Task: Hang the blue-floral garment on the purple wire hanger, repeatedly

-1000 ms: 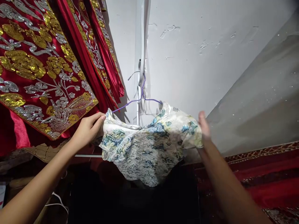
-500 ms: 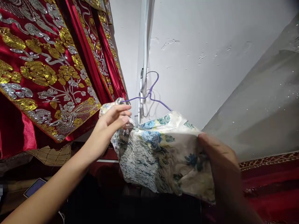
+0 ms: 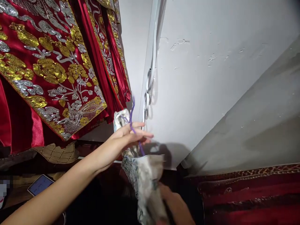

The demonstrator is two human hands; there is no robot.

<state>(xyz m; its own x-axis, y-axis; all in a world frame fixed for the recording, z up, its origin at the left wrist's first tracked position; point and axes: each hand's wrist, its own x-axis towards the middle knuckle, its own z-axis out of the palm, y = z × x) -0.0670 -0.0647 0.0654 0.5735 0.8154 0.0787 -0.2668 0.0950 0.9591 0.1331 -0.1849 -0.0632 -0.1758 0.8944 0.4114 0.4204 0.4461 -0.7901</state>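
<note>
A cream garment with a blue and green floral print hangs bunched on a purple wire hanger in front of the white wall. My left hand is at the garment's upper end, fingers stretched out and pressed against the hanger wire and cloth. My right hand is low in the picture, blurred, closed on the garment's lower part and pulling it downward. The hanger is turned edge-on and off the wall hooks.
Red robes with gold and silver embroidery hang at the upper left. A white rail with metal hooks runs down the wall. A phone lies at the lower left. Red patterned fabric lies at the lower right.
The garment and hanger came off the hook and dropped down and left, now bunched narrow. My right hand moved down and inward with the cloth; my left hand shifted right onto the hanger.
</note>
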